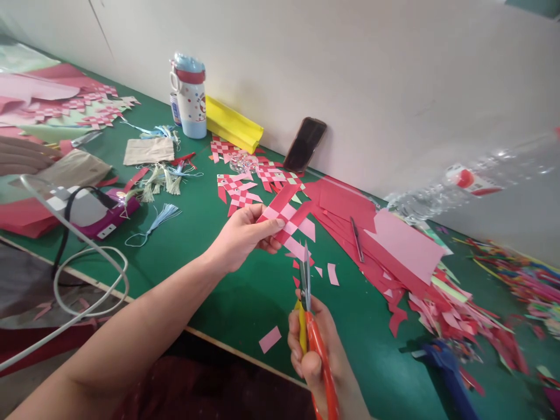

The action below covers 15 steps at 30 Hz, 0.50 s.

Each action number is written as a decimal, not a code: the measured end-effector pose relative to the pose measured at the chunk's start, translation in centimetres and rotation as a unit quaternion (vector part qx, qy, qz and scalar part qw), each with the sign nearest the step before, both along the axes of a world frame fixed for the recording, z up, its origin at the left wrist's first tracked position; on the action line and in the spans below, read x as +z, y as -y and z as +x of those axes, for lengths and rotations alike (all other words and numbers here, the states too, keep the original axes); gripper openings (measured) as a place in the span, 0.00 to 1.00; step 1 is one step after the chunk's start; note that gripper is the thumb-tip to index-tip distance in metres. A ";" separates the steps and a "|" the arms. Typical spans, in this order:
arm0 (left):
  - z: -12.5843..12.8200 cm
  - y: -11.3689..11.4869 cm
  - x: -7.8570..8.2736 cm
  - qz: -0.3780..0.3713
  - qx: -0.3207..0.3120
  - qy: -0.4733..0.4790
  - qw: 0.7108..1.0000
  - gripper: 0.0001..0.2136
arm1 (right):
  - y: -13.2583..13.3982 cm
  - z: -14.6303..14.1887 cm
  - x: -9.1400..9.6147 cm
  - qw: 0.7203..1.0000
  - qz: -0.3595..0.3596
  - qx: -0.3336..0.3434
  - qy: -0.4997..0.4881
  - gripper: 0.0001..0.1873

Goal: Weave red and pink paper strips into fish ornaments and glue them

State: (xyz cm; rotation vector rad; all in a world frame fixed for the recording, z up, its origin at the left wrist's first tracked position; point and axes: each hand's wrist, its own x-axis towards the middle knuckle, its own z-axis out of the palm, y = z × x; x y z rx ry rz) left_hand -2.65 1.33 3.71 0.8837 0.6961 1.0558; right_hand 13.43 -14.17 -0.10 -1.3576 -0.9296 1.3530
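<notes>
My left hand [245, 233] pinches a woven paper fish [286, 219], checked in red and pink with loose strips sticking out on the right. Wrapped in my right hand [321, 344] is a pair of scissors [305, 283] with orange and yellow handles. Its blades point up, close to the lower pink strip of the fish; whether they touch it I cannot tell. Small red and pink paper scraps [333, 274] lie beneath the blades. Behind my left hand, several finished woven paper fish [238, 192] rest on the green table [210, 309].
Red and pink paper sheets [341, 204] with a pen [356, 239] spread to the right. A blue glue gun [448, 373] lies near right. At the back stand a water bottle [192, 99] and a leaning phone [305, 144]. Tassels [164, 178], a power strip [105, 213] and another person's hand [26, 154] are left.
</notes>
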 end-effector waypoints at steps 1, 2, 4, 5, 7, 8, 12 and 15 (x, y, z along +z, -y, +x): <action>0.0 0.0 0.0 0.000 0.000 0.000 1.000 0.12 | 0.0 0.0 -0.1 1.000 -0.003 -0.002 -0.003 0.43; 0.0 0.0 -0.1 0.001 0.000 0.000 1.000 0.11 | 0.0 0.0 -0.1 1.000 -0.006 -0.004 -0.009 0.43; -0.1 0.0 -0.2 0.004 0.001 -0.002 1.000 0.11 | -0.1 0.1 -0.2 1.000 -0.015 -0.008 -0.026 0.43; -0.1 0.0 -0.2 0.006 0.000 -0.003 1.000 0.11 | -0.2 0.1 -0.1 0.999 -0.022 -0.011 -0.035 0.42; -0.1 0.0 -0.1 0.007 -0.002 -0.006 1.000 0.11 | -0.3 0.2 0.0 0.998 -0.037 -0.019 -0.049 0.41; -0.1 0.0 -0.1 0.006 -0.002 -0.008 1.000 0.11 | -0.4 0.3 0.1 0.997 -0.048 -0.024 -0.054 0.41; -0.1 0.0 0.2 -0.002 0.003 -0.024 1.000 0.11 | -0.6 1.0 0.1 0.990 -0.129 -0.023 -0.054 0.33; -0.1 -0.2 0.0 0.001 0.005 -0.048 0.999 0.11 | -0.5 1.7 0.1 0.986 -0.166 -0.012 -0.026 0.32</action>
